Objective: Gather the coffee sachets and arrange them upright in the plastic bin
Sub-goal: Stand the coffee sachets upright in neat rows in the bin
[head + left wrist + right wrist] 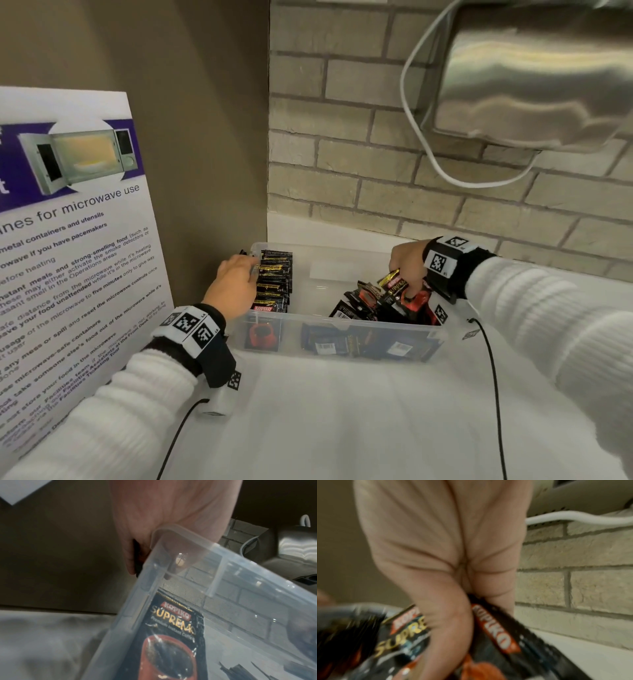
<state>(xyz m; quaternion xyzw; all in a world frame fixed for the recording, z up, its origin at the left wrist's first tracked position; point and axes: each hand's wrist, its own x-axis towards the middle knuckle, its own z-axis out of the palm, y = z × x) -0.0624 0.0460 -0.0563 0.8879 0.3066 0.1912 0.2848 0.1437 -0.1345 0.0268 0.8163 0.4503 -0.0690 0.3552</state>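
A clear plastic bin (pixel 308 317) stands on a white cloth. Along its left wall, black Kopiko coffee sachets (pixel 274 281) stand upright in a row. My left hand (pixel 233 286) grips that wall, fingers over the rim beside the row. In the left wrist view the left hand (pixel 171 507) sits on the bin (pixel 240 581) corner, with one sachet (pixel 171 635) showing through the wall. My right hand (pixel 407 262) holds a few sachets (pixel 394 282) above the loose pile (pixel 359 305) at the bin's right end. The right wrist view shows the right hand (pixel 436 540) pinching a sachet (pixel 496 628).
A microwave-use poster (pixel 68 240) leans against the brown wall at the left. A brick wall (pixel 376 154) runs behind the bin. A steel appliance (pixel 531 75) with a white cable (pixel 421 137) hangs at the upper right. The white cloth (pixel 342 411) stretches in front.
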